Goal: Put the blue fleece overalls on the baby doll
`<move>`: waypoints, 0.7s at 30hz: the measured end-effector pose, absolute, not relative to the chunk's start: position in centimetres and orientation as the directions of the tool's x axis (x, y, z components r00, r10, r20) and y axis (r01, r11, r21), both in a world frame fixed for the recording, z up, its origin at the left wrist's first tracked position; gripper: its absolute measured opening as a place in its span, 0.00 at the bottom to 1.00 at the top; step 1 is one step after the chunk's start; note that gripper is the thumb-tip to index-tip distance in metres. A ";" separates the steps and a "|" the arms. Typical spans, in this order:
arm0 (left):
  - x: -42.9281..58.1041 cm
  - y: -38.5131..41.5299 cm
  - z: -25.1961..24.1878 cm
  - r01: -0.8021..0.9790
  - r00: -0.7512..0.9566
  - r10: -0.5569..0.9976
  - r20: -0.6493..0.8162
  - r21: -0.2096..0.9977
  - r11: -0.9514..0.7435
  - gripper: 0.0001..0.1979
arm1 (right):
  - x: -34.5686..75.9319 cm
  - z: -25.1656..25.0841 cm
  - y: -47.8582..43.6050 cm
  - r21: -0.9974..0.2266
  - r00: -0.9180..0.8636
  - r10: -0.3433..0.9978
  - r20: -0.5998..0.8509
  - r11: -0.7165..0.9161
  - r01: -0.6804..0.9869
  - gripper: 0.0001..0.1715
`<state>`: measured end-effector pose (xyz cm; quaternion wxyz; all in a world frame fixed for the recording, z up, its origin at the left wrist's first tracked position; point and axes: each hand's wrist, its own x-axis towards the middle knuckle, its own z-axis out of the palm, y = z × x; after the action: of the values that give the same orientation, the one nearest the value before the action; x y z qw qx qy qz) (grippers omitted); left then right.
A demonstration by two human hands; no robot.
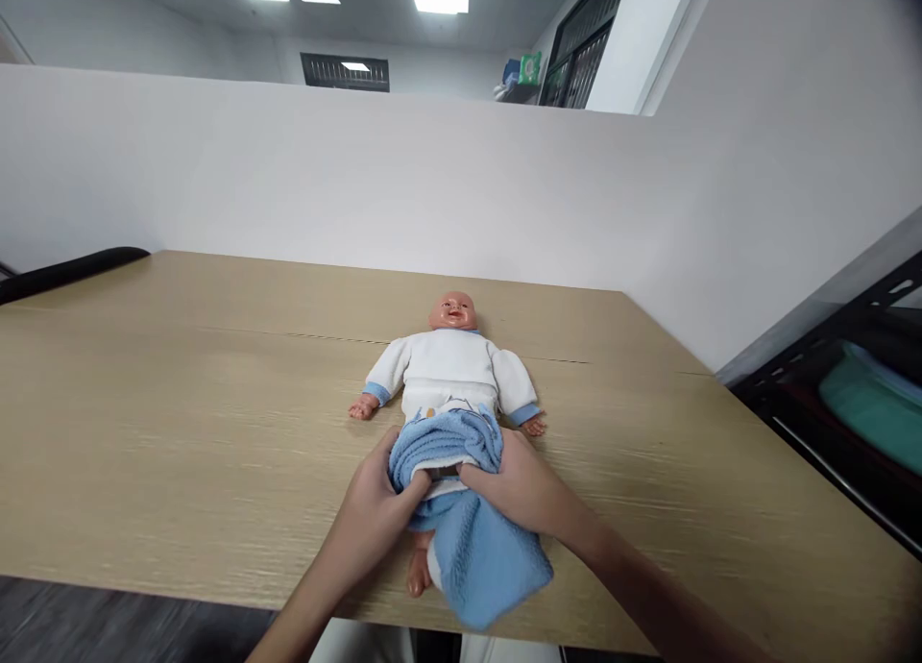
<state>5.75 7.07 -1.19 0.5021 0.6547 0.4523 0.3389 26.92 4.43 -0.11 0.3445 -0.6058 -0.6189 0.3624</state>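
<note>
A baby doll [452,356] lies on its back on the table, head away from me, in a white top with blue cuffs. Bunched around its lower body is a pair of blue terry-cloth pants [494,557] with a white inner edge. My left hand [385,495] grips the left side of the bunched cloth, thumb over the white edge. On the opposite side my right hand [519,480] grips it the same way, and a small gap shows between the thumbs. One bare doll foot [419,567] shows at the lower left; the other is hidden by the cloth.
The wooden table [216,432] spreads out on both sides of the doll. A white partition [324,183] rises behind it. At the right stands a black metal rack [828,471] with a green item [875,404]. A black curved object [79,269] is at the left edge.
</note>
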 end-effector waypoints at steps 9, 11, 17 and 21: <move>6.7 10.7 -3.7 0.241 0.422 0.906 0.019 0.961 -0.132 0.22 | 27.3 -2.8 7.0 -0.816 -0.009 0.998 0.070 0.062 0.574 0.09; 6.7 11.8 -4.1 0.270 0.416 0.908 0.044 0.948 -0.170 0.22 | 27.3 -3.1 7.7 -0.818 0.018 0.997 0.074 0.051 0.573 0.10; 6.5 13.9 -4.0 0.471 0.395 0.917 0.055 0.845 -0.253 0.25 | 27.8 -3.5 9.1 -0.788 0.077 0.989 0.128 0.054 0.613 0.11; 6.1 13.8 -3.7 0.563 0.390 0.921 0.000 0.791 -0.238 0.29 | 28.1 -3.6 9.4 -0.777 0.061 0.993 0.105 0.043 0.628 0.09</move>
<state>6.14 13.80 -3.70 0.3676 0.7483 0.4958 0.2433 28.08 9.40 -3.60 0.3479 -0.6401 -0.6329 0.2621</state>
